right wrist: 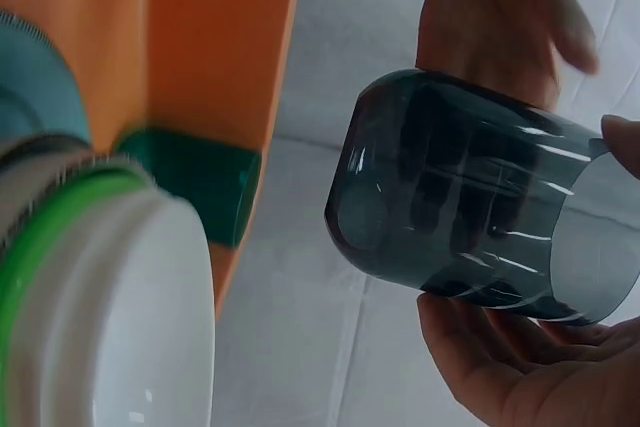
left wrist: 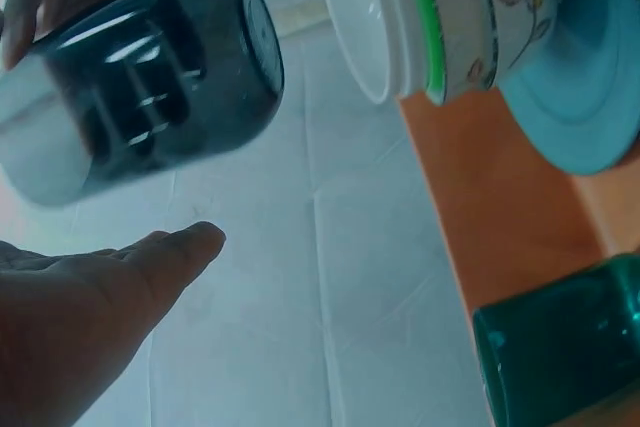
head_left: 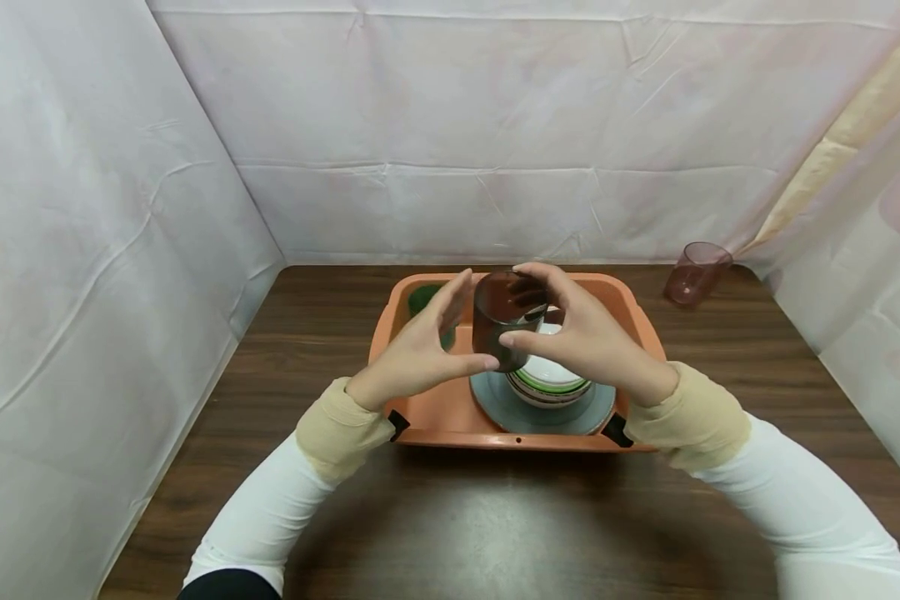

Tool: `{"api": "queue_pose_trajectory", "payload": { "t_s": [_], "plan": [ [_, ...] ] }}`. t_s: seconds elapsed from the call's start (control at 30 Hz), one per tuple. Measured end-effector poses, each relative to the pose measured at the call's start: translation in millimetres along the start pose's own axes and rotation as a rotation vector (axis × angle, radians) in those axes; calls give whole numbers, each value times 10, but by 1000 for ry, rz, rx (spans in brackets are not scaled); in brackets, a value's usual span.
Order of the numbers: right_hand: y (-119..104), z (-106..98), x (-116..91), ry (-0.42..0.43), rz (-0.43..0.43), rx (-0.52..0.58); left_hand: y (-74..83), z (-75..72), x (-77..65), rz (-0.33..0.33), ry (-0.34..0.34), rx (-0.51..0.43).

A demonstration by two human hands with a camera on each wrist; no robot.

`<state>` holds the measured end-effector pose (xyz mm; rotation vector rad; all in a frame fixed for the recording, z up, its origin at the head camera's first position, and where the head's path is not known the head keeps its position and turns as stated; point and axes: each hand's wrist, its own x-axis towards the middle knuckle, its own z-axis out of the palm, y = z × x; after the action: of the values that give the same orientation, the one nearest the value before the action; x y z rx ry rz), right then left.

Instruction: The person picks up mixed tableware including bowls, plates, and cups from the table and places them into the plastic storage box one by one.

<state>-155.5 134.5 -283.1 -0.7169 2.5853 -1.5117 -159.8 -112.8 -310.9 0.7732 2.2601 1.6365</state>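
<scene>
A dark grey tinted drinking glass (head_left: 495, 325) is held up over the orange tub (head_left: 435, 412). My right hand (head_left: 588, 342) grips it, thumb on the near side and fingers round the far side; the right wrist view shows this glass (right wrist: 470, 197) sideways against the fingers (right wrist: 480, 347). My left hand (head_left: 416, 346) is beside the glass on the left, thumb and fingers spread apart. In the left wrist view a gap separates the left hand (left wrist: 110, 297) from the glass (left wrist: 170, 77).
Inside the tub, a stack of bowls (head_left: 543, 392) with a green-rimmed one stands on a blue-grey plate (head_left: 495, 408). A green glass (head_left: 422, 298) is at the tub's back left. A pink glass (head_left: 693, 275) stands at the table's back right, near the draped wall.
</scene>
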Motion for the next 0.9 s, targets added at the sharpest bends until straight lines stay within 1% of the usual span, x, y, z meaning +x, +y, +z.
{"api": "queue_pose_trajectory", "payload": {
  "t_s": [0.07,0.1,0.2,0.3,0.33,0.43,0.63,0.77,0.9],
  "plan": [
    [0,45,-7,-17,-15,9,-3,49,6,-1,-8,-8],
    [-1,64,-10,-27,-21,11,-5,73,13,16,-9,-13],
    [-16,114,-15,-45,-36,24,-15,141,45,106,-19,-73],
    [-30,140,-11,-55,-38,40,-7,183,70,163,-2,-94],
    [-36,144,-9,-55,-36,48,-3,193,77,170,8,-99],
    [-50,138,-1,-68,-25,64,9,206,80,172,49,-76],
    [-71,112,6,-95,-4,64,10,212,73,188,99,-40],
    [-67,100,3,-94,-12,56,6,214,77,211,122,-7],
    [-46,73,-12,-83,-37,34,8,217,85,241,131,-17]
  ]
}}
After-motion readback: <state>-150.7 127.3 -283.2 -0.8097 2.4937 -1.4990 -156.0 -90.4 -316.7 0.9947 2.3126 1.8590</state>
